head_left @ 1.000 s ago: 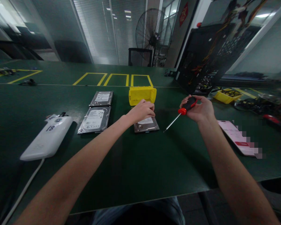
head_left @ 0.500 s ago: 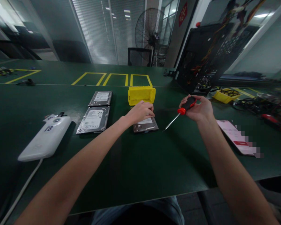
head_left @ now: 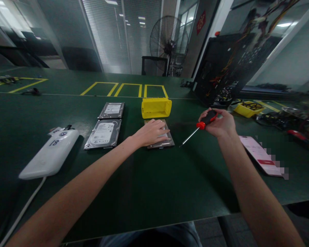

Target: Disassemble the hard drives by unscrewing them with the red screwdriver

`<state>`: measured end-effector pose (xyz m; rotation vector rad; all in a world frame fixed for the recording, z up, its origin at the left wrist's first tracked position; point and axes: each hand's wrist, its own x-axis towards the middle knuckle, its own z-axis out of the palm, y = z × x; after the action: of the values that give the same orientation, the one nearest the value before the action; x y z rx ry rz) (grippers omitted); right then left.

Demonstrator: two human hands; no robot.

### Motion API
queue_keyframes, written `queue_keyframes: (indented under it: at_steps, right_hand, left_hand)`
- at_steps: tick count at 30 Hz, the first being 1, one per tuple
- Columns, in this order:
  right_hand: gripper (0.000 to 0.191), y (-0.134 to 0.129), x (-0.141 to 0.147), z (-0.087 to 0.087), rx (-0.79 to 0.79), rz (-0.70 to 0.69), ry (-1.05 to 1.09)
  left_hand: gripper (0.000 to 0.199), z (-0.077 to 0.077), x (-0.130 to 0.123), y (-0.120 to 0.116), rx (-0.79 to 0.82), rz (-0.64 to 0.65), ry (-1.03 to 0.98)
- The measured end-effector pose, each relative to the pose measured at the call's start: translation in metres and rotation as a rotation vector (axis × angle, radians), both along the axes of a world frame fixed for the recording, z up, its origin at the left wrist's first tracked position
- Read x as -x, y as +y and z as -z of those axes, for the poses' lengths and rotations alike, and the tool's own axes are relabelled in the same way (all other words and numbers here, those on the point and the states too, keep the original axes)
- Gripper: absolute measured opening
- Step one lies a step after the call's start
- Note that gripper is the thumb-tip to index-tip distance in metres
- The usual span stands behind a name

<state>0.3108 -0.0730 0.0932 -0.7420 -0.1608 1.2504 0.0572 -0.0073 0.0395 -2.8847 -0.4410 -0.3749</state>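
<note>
Left hand (head_left: 154, 132) half-spread over silver rectangular metal hard drive (head_left: 167, 141), seemingly unopened; three o'clock, right hand (head_left: 220, 124) gripping red-and-black screwdriver (head_left: 208, 117), tip clear.

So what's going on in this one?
A person works at a green table. Their left hand is over a hard drive, covering part of it, while their right hand holds a screwdriver with its tip pointing down, just right of that drive and not on it. A yellow bin sits just beyond, and two more hard drives lie to the left.
</note>
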Motion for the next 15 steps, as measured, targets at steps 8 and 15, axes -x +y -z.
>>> queue_keyframes:
  at_steps: [8, 15]
  right_hand:
    - [0.013, -0.001, 0.001, -0.002, 0.012, 0.012, -0.015]
    - [0.016, -0.004, -0.004, -0.004, -0.026, 0.06, -0.031]
  left_hand:
    - [0.053, -0.001, 0.001, -0.008, 0.036, -0.04, 0.04]
    - [0.05, -0.002, 0.002, -0.012, 0.033, -0.061, 0.045]
